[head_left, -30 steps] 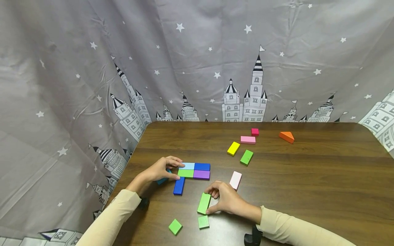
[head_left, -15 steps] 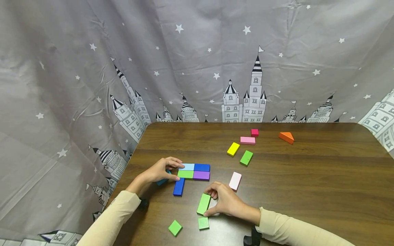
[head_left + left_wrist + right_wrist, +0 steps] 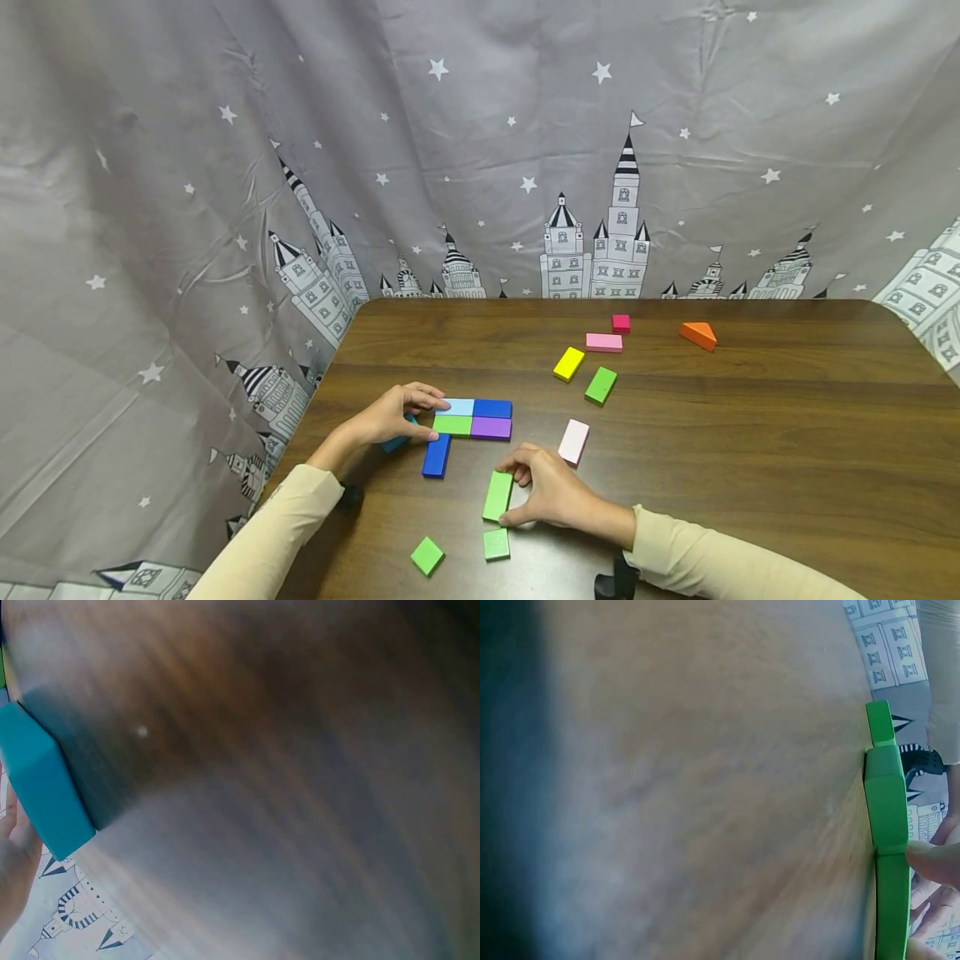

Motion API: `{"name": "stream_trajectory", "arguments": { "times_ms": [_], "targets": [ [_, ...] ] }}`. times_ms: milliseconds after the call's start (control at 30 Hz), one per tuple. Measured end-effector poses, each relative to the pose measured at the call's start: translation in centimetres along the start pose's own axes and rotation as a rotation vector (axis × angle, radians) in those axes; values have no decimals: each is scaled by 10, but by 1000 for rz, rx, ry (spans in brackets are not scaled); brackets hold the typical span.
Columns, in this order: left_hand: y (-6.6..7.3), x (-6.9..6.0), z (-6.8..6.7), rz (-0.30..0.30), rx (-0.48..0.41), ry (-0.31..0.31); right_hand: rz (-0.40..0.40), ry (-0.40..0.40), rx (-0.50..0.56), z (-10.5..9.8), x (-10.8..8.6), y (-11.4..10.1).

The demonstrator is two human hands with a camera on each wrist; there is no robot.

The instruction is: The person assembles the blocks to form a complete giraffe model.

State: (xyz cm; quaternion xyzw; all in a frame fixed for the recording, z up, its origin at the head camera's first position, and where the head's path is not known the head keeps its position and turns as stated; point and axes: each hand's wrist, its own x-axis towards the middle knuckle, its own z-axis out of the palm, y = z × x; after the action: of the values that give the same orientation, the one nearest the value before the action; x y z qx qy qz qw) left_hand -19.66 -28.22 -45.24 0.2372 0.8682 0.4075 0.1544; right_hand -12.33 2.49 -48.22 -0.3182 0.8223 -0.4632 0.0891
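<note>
My right hand (image 3: 551,487) holds a light green rectangular block (image 3: 497,497) between thumb and fingertips. Just below the thumb lies a small green square block (image 3: 496,544); the right wrist view shows the thumb near where the rectangular block (image 3: 893,907) and square block (image 3: 885,799) line up. My left hand (image 3: 386,414) rests at the left end of a flat block group, fingertips on the light blue block (image 3: 460,407), thumb at the near corner of the green block (image 3: 452,426). Under the left palm a teal block (image 3: 396,444) is partly hidden; the left wrist view shows it larger.
A dark blue block (image 3: 492,408) and purple block (image 3: 491,428) complete the group's right half. Another dark blue block (image 3: 437,456) stands below it. A green diamond-turned square (image 3: 427,556), pale pink block (image 3: 573,442), yellow block (image 3: 569,364) and orange triangle (image 3: 698,335) lie around.
The light green block in my right hand has shifted very slightly to the right and turned a little more upright. My left hand has stayed in place.
</note>
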Motion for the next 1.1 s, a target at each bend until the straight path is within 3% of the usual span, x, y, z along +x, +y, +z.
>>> {"name": "stream_trajectory", "arguments": {
  "times_ms": [767,1100],
  "targets": [
    [1,0,1,-7,-7,0,-11,-3,6,-2,-1,3],
    [2,-1,0,-2,-3,5,-1,-16,84,-3,1,5]
  ]
}}
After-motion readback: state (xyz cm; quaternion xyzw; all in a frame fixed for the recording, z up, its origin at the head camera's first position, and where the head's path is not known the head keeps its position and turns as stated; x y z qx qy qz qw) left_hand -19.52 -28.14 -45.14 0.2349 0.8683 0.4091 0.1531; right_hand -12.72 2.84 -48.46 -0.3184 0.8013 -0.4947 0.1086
